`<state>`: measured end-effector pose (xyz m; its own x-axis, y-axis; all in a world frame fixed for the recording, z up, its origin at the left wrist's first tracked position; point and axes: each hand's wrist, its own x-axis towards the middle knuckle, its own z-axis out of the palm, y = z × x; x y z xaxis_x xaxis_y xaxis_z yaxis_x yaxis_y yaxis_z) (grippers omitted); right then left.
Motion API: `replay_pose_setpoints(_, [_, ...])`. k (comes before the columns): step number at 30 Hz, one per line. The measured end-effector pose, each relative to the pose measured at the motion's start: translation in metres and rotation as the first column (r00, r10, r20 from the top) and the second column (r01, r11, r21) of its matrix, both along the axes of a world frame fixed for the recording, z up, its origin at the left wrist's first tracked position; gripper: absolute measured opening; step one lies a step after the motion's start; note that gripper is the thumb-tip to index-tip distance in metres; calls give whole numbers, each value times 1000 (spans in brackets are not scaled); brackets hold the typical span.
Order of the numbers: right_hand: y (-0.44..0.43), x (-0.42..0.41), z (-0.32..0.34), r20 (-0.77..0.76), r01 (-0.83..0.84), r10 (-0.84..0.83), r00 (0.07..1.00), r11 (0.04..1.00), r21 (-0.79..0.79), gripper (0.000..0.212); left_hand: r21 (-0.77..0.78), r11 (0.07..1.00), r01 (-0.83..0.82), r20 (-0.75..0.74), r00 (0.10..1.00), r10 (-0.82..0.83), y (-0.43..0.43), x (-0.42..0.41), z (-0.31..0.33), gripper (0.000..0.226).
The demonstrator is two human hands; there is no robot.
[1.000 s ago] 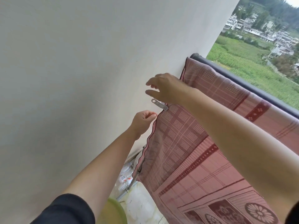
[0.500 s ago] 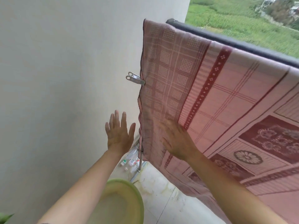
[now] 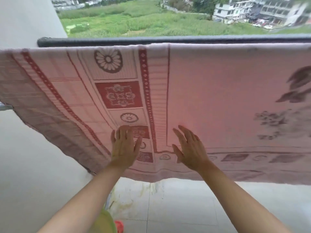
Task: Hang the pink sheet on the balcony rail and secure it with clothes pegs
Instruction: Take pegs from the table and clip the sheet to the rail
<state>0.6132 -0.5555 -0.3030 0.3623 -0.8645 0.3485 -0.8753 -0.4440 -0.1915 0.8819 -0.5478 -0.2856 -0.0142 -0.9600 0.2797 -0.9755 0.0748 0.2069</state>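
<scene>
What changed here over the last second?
The right hand let go of the metal peg clipped at the sheet's wall-side edge. Both hands dropped and now spread open against the pink sheet, the left hand having left that edge. The sheet stays draped over the rail.

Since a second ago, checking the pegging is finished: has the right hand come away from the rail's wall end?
Yes. The right hand has dropped from the rail and now lies open low on the pink sheet, beside the left hand.
</scene>
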Motion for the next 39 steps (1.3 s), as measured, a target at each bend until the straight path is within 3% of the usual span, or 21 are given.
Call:
replay_pose_setpoints(6, [82,-220,-7,64,380,-382,922,924,41,64,47,933,356,60,932,-358,15,-221,-2,59])
replay_pose_setpoints(11, [151,-367,-13,123,644,-655,746,756,119,70,131,809,574,94,805,-586,29,-391,-4,65])
replay_pose_setpoints(17, [204,-506,-25,149,818,-825,545,562,122,69,82,649,757,135,636,-759,24,-578,-6,66])
replay_pose_setpoints(27, [265,-760,-9,-29,985,-986,163,161,68,78,15,341,940,64,340,-938,18,-904,-2,66])
replay_pose_setpoints(33, [319,-879,9,8,992,-994,-108,-108,62,80,-11,156,988,93,156,-983,49,-1091,19,67])
replay_pose_setpoints(36, [356,-928,0,16,977,-980,-196,-194,84,83,-18,40,999,86,42,-995,78,-1166,15,67])
replay_pose_setpoints(39, [387,-993,-15,21,960,-965,-261,-257,109,85,-3,3,1000,114,3,-993,102,-1245,6,67])
